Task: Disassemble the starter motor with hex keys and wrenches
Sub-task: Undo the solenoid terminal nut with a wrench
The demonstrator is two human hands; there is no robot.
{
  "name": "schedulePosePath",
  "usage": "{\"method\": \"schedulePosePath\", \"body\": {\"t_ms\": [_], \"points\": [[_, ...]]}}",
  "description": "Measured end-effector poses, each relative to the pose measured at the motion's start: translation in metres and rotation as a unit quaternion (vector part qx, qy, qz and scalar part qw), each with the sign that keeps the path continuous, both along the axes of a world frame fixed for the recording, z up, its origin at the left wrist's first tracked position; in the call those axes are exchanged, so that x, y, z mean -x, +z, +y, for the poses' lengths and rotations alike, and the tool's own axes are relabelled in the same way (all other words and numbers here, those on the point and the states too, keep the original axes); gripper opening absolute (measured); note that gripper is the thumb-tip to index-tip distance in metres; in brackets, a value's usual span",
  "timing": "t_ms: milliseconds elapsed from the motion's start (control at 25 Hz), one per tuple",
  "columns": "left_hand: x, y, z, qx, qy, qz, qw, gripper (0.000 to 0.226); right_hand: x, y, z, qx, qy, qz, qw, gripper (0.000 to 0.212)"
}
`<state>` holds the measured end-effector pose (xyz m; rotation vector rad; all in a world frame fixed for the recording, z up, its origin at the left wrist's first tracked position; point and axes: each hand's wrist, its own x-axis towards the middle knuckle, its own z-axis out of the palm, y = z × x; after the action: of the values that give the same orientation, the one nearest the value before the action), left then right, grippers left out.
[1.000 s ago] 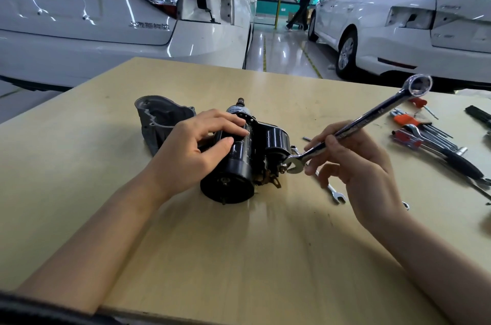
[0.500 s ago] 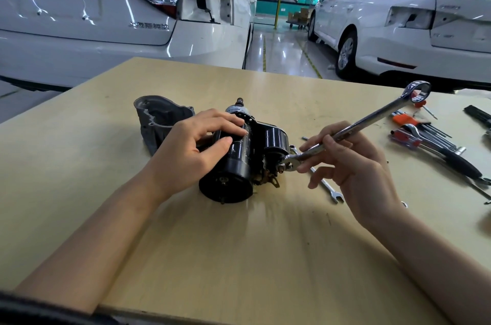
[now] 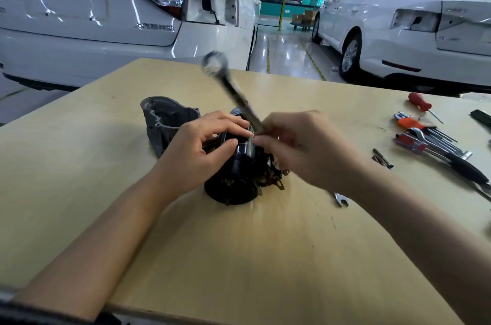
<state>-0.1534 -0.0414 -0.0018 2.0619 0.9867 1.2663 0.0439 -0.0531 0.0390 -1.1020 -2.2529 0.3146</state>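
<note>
Left hand (image 3: pixel 198 150) curls over black starter motor (image 3: pixel 236 178), steadying it on table (image 3: pixel 265 258). Right hand (image 3: pixel 305 149) pinches wrench (image 3: pixel 233 93), blurred. Motor likely heavy, rigid, round, prone to rolling: hold body firmly.

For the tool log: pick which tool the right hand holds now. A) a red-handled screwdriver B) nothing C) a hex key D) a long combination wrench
D: the right hand grips a long combination wrench, its ring end raised up and to the left above the starter motor, while the red-handled screwdriver lies on the table.
</note>
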Motion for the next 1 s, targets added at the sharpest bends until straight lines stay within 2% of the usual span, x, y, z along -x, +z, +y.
{"method": "schedulePosePath", "body": {"t_ms": [80, 160, 200, 280, 320, 400, 520, 600, 680, 1000], "points": [[0.000, 0.000, 0.000, 0.013, -0.018, -0.012, 1.000, 0.026, 0.014, 0.005, 0.000, -0.050, 0.003, -0.118, 0.992, 0.022], [0.001, 0.000, 0.000, 0.010, -0.015, -0.010, 1.000, 0.027, 0.014, 0.007, -0.002, -0.062, 0.012, -0.116, 0.991, 0.022], [0.001, -0.001, 0.000, 0.001, -0.009, -0.003, 1.000, 0.026, 0.009, 0.004, -0.003, -0.070, 0.010, -0.081, 0.994, 0.020], [0.000, 0.000, 0.001, -0.002, -0.001, 0.006, 1.000, 0.026, -0.007, -0.004, -0.008, -0.050, -0.019, 0.084, 0.995, 0.016], [-0.001, 0.000, 0.000, 0.002, 0.002, 0.007, 1.000, 0.026, -0.015, -0.009, -0.011, -0.006, -0.030, 0.198, 0.980, 0.015], [0.000, 0.000, -0.001, 0.011, 0.008, 0.004, 1.000, 0.027, -0.027, -0.020, -0.018, 0.096, -0.049, 0.385, 0.917, 0.018], [-0.001, 0.000, 0.000, 0.013, 0.005, -0.001, 1.000, 0.027, -0.039, -0.029, -0.024, 0.198, -0.088, 0.510, 0.833, 0.021], [0.000, 0.000, 0.000, 0.012, 0.004, 0.002, 1.000, 0.026, -0.041, -0.030, -0.025, 0.223, -0.108, 0.530, 0.811, 0.023], [0.000, 0.000, 0.001, 0.010, 0.003, 0.003, 1.000, 0.025, -0.041, -0.029, -0.025, 0.227, -0.119, 0.533, 0.806, 0.023], [0.000, 0.000, 0.000, 0.011, 0.005, 0.004, 1.000, 0.026, -0.036, -0.034, -0.026, 0.224, -0.129, 0.517, 0.816, 0.022]]}}
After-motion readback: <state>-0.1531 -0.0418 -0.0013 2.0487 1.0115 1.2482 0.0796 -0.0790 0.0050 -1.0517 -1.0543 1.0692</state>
